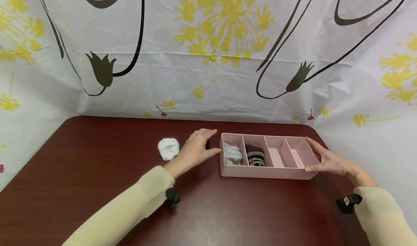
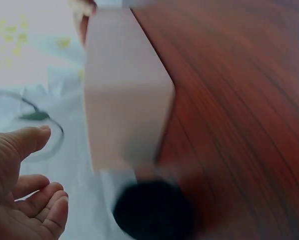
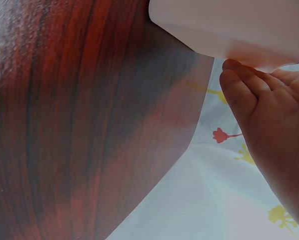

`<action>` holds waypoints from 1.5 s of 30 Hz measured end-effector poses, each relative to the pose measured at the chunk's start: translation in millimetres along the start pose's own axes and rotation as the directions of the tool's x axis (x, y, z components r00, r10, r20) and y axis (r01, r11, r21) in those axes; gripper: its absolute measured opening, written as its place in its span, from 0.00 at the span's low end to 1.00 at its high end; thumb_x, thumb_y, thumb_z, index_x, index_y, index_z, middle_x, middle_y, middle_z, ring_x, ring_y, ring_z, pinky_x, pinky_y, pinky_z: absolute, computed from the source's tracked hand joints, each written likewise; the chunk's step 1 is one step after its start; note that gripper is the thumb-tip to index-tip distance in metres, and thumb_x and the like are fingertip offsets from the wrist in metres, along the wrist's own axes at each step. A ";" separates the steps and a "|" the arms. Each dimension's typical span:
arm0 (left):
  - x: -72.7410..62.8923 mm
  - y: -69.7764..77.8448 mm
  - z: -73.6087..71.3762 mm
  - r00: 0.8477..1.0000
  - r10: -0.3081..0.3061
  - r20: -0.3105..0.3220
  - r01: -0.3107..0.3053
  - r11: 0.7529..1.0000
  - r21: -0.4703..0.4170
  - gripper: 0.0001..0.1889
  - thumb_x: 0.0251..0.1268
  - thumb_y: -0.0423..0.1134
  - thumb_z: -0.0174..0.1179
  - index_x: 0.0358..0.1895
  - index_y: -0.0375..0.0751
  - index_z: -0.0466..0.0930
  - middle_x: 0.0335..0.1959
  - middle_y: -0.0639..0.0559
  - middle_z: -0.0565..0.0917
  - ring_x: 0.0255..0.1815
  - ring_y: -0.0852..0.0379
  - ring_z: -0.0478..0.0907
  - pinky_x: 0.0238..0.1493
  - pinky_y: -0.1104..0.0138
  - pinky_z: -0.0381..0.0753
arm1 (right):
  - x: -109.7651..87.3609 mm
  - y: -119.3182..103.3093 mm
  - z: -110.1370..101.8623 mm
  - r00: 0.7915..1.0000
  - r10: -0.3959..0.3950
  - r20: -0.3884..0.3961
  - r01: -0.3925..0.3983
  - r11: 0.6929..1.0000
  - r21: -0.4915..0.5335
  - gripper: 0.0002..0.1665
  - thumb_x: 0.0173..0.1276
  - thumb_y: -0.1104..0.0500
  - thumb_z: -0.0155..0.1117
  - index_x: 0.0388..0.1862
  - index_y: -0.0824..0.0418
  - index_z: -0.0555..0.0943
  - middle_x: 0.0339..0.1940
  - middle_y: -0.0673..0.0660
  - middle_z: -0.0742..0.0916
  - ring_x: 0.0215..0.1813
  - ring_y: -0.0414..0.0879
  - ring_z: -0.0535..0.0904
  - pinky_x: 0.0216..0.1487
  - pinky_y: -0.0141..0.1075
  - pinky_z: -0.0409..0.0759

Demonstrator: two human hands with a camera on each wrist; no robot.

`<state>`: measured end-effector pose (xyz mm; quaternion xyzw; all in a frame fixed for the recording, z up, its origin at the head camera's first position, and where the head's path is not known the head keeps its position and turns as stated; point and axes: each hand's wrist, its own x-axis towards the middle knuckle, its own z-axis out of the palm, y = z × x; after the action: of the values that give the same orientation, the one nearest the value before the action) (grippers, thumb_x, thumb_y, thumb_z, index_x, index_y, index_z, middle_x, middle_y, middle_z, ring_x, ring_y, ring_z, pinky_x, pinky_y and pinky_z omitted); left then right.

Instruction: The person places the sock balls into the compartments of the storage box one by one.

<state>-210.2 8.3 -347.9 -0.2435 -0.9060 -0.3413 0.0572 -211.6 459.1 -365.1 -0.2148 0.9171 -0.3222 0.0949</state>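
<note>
A pink divided storage box [image 1: 268, 172] lies lengthwise on the table. Its leftmost compartment holds a light grey bundled sock [image 1: 232, 154]; beside that is a dark bundle with striped fabric [image 1: 255, 156]. The two right compartments show bare bottoms. My right hand [image 1: 332, 162] grips the box's right end, thumb at the front corner and fingers at the far one. Close to the left end, my left hand [image 1: 194, 150] is spread, with a gap to the box in the left wrist view. A black round thing [image 2: 154, 210], blurred, lies near that end, mostly hidden behind the hand in the head view.
A white bundled cloth [image 1: 168, 149] lies on the dark red-brown table [image 1: 107, 159], left of my left hand. Behind the table hangs a white sheet [image 1: 146, 75] with yellow and dark flower prints, and it also closes in both sides.
</note>
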 end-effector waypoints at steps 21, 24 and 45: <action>0.0 -49.1 7.2 0.988 -0.146 0.045 0.140 0.983 0.122 0.30 0.55 0.40 0.67 0.61 0.33 0.71 0.61 0.39 0.72 0.61 0.39 0.68 0.59 0.53 0.71 | -1.3 -2.7 0.4 1.000 0.009 0.011 -0.009 1.000 0.019 0.61 0.51 0.65 0.70 0.74 0.71 0.40 0.67 0.75 0.57 0.51 0.26 0.62 0.46 0.17 0.63; 1.4 -50.1 10.0 0.987 -0.152 0.052 0.145 0.981 0.131 0.30 0.55 0.40 0.68 0.61 0.32 0.71 0.61 0.38 0.72 0.61 0.39 0.68 0.58 0.54 0.71 | -1.2 -1.6 0.5 1.000 0.004 0.009 -0.004 1.000 0.012 0.61 0.51 0.66 0.70 0.74 0.70 0.40 0.67 0.75 0.58 0.51 0.27 0.62 0.46 0.18 0.64; 0.4 -57.3 20.2 0.995 -0.089 -0.038 0.095 0.978 0.183 0.20 0.53 0.31 0.67 0.51 0.35 0.77 0.51 0.40 0.78 0.52 0.40 0.74 0.50 0.56 0.76 | -0.6 -2.1 -0.3 1.000 0.005 0.015 -0.006 1.000 0.027 0.61 0.50 0.67 0.70 0.73 0.72 0.40 0.64 0.74 0.59 0.48 0.31 0.65 0.42 0.22 0.69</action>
<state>-236.8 -15.6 -397.0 -0.1898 -0.9432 -0.2615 0.0773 -210.4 458.1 -363.6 -0.2133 0.9126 -0.3325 0.1056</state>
